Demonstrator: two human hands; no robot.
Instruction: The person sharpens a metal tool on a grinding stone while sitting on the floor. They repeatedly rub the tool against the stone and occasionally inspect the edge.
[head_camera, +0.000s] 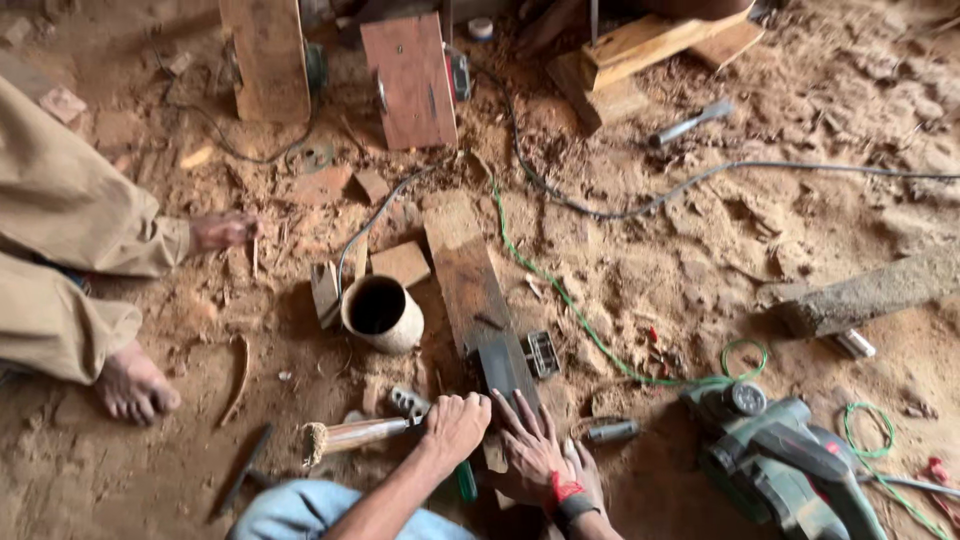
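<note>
While the left hand (455, 425) is clenched round a wooden-handled hammer (362, 432) low in the near middle, the right hand (535, 445) lies flat, fingers spread, on the near end of a dark plank (470, 285). A misplaced blow could catch those fingers, since they rest just beside the hammer head. One round hollow pot (381, 313) stands left of the plank, one green power planer (790, 462) lies near right, and one seated person's bare foot (133, 385) shows far left.

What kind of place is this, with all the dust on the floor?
Probably a simple woodworking shop on a dirt floor. Sawdust lies everywhere, a green electric planer sits nearby, and the left hand grips a wooden-handled hammer beside a plank.
</note>
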